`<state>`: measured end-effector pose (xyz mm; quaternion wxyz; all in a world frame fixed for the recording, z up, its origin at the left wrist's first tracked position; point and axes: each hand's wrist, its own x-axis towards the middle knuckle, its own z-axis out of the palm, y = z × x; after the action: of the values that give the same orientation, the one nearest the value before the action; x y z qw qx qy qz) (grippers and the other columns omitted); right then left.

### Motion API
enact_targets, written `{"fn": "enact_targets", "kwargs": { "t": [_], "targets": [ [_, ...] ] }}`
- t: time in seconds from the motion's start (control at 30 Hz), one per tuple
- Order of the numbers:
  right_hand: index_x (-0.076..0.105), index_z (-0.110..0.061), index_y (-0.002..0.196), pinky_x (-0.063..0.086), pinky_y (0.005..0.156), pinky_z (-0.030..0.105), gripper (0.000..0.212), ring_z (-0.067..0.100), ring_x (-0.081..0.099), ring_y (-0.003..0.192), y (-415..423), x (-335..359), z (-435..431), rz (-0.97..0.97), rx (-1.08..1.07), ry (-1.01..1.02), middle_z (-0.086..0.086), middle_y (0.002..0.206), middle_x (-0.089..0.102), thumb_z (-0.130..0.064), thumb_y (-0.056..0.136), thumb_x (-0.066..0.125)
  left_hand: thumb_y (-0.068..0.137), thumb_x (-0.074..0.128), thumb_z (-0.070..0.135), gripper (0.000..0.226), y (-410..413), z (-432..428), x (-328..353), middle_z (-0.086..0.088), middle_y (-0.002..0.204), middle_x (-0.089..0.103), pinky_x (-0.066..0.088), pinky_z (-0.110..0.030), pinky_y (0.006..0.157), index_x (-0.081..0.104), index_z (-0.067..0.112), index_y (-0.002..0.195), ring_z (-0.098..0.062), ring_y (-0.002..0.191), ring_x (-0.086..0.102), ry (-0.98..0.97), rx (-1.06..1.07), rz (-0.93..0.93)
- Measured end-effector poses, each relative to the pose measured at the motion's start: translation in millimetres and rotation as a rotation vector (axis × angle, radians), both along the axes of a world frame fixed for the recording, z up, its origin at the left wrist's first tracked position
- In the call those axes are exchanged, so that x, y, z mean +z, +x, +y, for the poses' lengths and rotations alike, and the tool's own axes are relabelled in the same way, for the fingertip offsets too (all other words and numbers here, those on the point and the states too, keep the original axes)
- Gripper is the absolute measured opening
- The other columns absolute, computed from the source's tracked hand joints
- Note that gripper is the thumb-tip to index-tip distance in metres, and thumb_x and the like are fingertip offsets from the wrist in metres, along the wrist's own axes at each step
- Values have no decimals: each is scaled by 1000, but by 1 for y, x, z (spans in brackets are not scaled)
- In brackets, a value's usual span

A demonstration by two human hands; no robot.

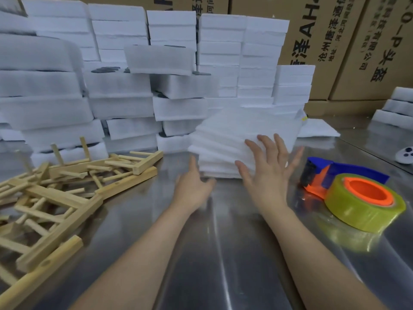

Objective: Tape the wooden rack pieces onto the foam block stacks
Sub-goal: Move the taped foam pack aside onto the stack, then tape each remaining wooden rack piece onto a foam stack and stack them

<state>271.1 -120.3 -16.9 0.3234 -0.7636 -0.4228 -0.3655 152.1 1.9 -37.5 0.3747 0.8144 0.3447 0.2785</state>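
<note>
A low stack of white foam sheets [234, 135] sat on the steel counter [223, 253], just in front of taller foam block stacks [111, 86] that filled the back of the view. The right hand [268, 175] lay against the stack's near right corner, its fingers [266, 144] spread and straight, pressing on the top sheets and grasping nothing. The left hand [192, 189] reached to the stack's lower left edge with the thumb up. Its fingers were released, touching the bottom sheets, though blur hid their exact contact.

The wooden rack pieces [55, 198] lay in a loose heap on the left of the counter, well apart from both hands and touching no foam that the hands reached. To the right, near the right forearm, rested a blue and orange tape dispenser [324, 175] carrying a yellow-green tape roll [364, 211]. Printed cardboard boxes [335, 41] stood behind the foam.
</note>
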Motion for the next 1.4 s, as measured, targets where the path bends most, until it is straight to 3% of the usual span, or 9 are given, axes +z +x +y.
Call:
{"fn": "enact_targets", "kwargs": {
  "t": [0.07,0.17,0.37,0.5,0.67,0.77,1.0,1.2,1.4],
  "targets": [
    [47,-19,140,-19,111,51,45,25,3,149,13,-3,4,78,-61,-25,4,156,30,-23,96,54,85,56,24,89,1,-4,-1,-5,106,65,45,-40,98,1,27,154,-29,106,58,206,-108,141],
    [34,-11,148,-15,115,44,49,24,-5,149,30,-5,9,154,-133,-65,4,161,15,-6,100,42,86,51,22,85,2,-7,0,-3,77,55,51,-37,77,1,33,154,-25,79,57,299,-278,188],
    [21,-8,152,-9,120,39,65,25,-6,149,37,1,15,248,-93,-51,8,162,5,11,92,38,91,48,21,79,10,2,-5,-11,114,60,42,-19,80,0,29,154,-30,104,56,281,-361,170],
    [31,-4,147,-4,119,46,70,30,11,148,19,6,8,76,0,88,14,156,25,14,81,49,93,45,1,56,0,-6,3,-8,138,53,36,-22,105,34,10,147,-22,128,49,-62,-103,-263],
    [40,-8,134,27,112,53,64,34,44,126,-20,10,22,-302,369,34,16,134,49,8,73,48,80,44,4,40,-54,-7,2,17,101,65,41,-5,81,59,34,101,1,99,62,44,-35,-449],
    [51,-5,133,45,94,48,65,39,53,116,-50,45,66,-185,439,-66,22,134,52,7,69,53,76,44,3,40,-88,15,2,17,88,67,38,-4,71,60,38,87,5,89,61,262,-9,-373],
    [3,-16,154,1,120,47,85,32,-5,148,-73,167,222,-166,193,-353,14,161,-6,-3,86,52,84,47,-12,43,-90,46,-7,9,76,66,40,-3,68,60,29,76,5,73,60,-4,177,-467],
    [30,-12,141,1,110,70,68,36,30,133,-76,198,282,-153,-45,-430,12,138,38,-7,81,60,89,50,-4,38,-87,51,-10,10,73,65,42,-5,69,61,29,73,0,75,62,-54,168,-465],
    [37,-15,141,30,103,38,61,25,40,126,-78,194,222,-112,75,18,4,135,45,-34,89,61,90,51,-1,28,-90,50,-4,10,77,67,40,-4,69,63,23,82,5,73,59,-40,177,-492]
  ]
}}
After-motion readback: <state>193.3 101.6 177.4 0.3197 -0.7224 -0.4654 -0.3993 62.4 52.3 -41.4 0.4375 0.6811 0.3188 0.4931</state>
